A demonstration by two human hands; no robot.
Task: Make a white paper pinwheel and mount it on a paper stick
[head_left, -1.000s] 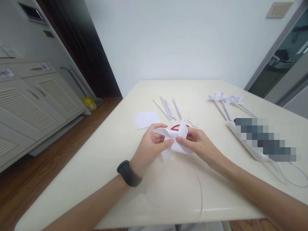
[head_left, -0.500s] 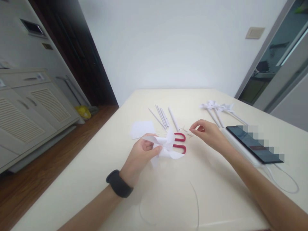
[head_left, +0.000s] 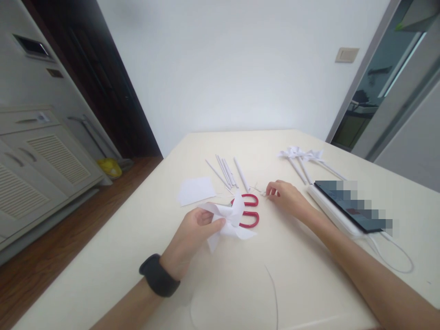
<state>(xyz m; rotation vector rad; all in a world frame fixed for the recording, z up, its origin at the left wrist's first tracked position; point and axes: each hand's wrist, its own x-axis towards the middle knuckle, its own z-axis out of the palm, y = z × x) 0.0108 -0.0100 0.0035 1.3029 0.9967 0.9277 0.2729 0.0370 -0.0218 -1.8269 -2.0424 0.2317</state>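
My left hand point(head_left: 192, 231), with a dark band on its wrist, pinches a white paper pinwheel point(head_left: 234, 215) between thumb and fingers. The pinwheel's curled blades partly cover a pair of scissors with red handles point(head_left: 253, 222) lying on the table. To the right, my right hand point(head_left: 287, 198) rests low over a little heap of thin white scraps point(head_left: 261, 191), fingertips bent down and pressed together at its edge. What they grip, if anything, is too small to make out.
Several rolled paper sticks point(head_left: 225, 172) and a thicker paper tube point(head_left: 242, 174) lie behind the scissors. A white paper sheet point(head_left: 195, 190) is at left. Finished pinwheels on sticks point(head_left: 298, 153) lie back right. A phone point(head_left: 338, 199) sits on a white block with a cable point(head_left: 409, 261).
My right hand has come down onto the small scraps and its fingertips have closed in. My left hand still holds the pinwheel. The whole view has shifted slightly.
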